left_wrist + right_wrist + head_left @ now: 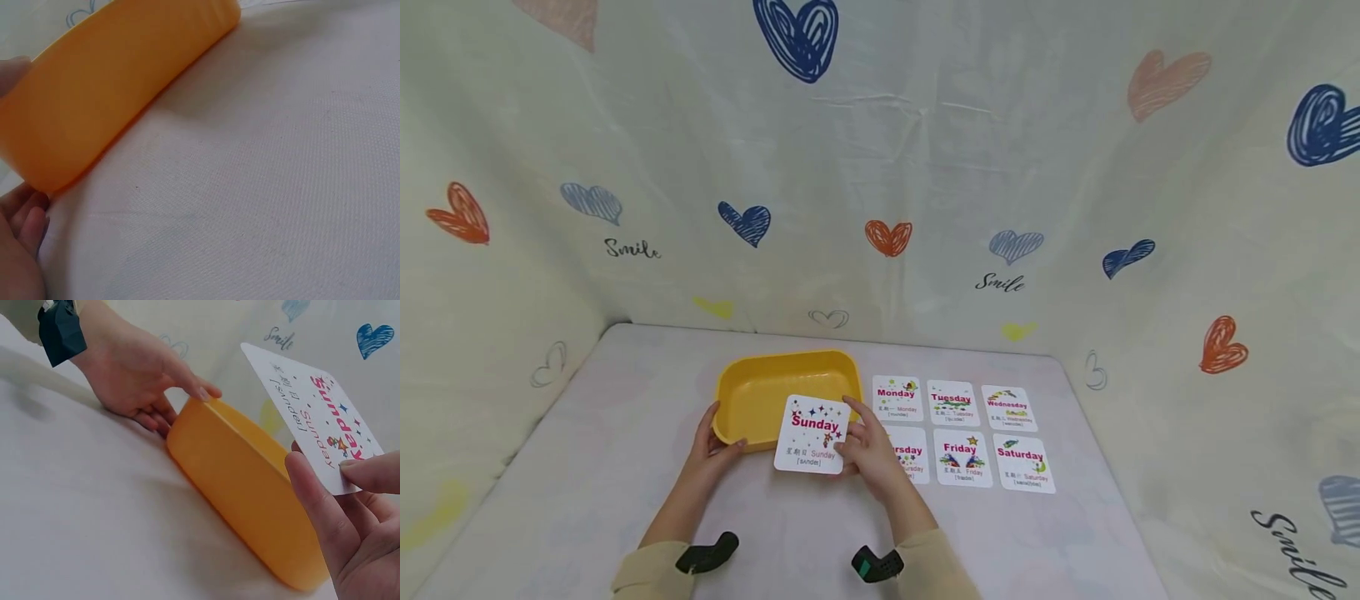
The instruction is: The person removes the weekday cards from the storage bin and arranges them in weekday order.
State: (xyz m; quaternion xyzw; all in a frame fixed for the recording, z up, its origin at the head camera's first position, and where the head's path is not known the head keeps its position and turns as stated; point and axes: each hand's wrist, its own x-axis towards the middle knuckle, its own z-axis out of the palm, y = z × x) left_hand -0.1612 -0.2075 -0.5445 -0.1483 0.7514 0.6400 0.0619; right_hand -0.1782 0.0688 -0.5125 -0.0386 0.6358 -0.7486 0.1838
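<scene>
My right hand [871, 450] pinches a white flash card [808, 435] printed "Sunday" between thumb and fingers. The card is tilted and raised in front of the yellow plastic tray [752, 417], covering part of its front rim. In the right wrist view the thumb lies on the face of the card [300, 403]. At the tray's front left corner, my left hand [709, 454] grips it, thumb on the rim and fingers around the side. The left wrist view shows the tray's outer wall [112, 81] and those fingertips [34, 206] at its bottom edge.
Right of the tray, two rows of cards lie face up: Monday [897, 400], Tuesday [952, 404], Wednesday [1010, 408] behind; Friday [962, 458], Saturday [1024, 463] and a card [913, 467] partly hidden by my right hand in front. A heart-printed curtain [925, 167] hangs around the table.
</scene>
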